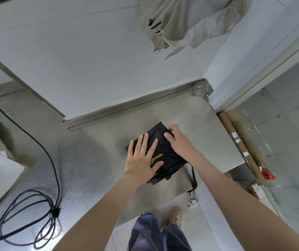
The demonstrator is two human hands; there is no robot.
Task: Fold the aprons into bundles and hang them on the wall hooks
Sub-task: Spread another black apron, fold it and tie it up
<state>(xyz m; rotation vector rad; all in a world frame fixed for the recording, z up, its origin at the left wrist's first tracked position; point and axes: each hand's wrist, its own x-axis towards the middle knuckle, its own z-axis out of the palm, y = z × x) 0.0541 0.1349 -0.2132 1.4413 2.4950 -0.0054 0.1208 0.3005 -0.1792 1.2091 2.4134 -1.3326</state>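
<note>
Folded black apron (172, 160) on counter (208, 127): left hand (141, 160) pressing flat, fingers straight; right hand (179, 142) gripping its far right corner.

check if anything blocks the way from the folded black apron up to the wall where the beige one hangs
Nothing visible does. The folded black fabric apron lies on the steel table, and the white wall panel between it and the hanging beige cloth apron is bare. No free hook shows.
</note>
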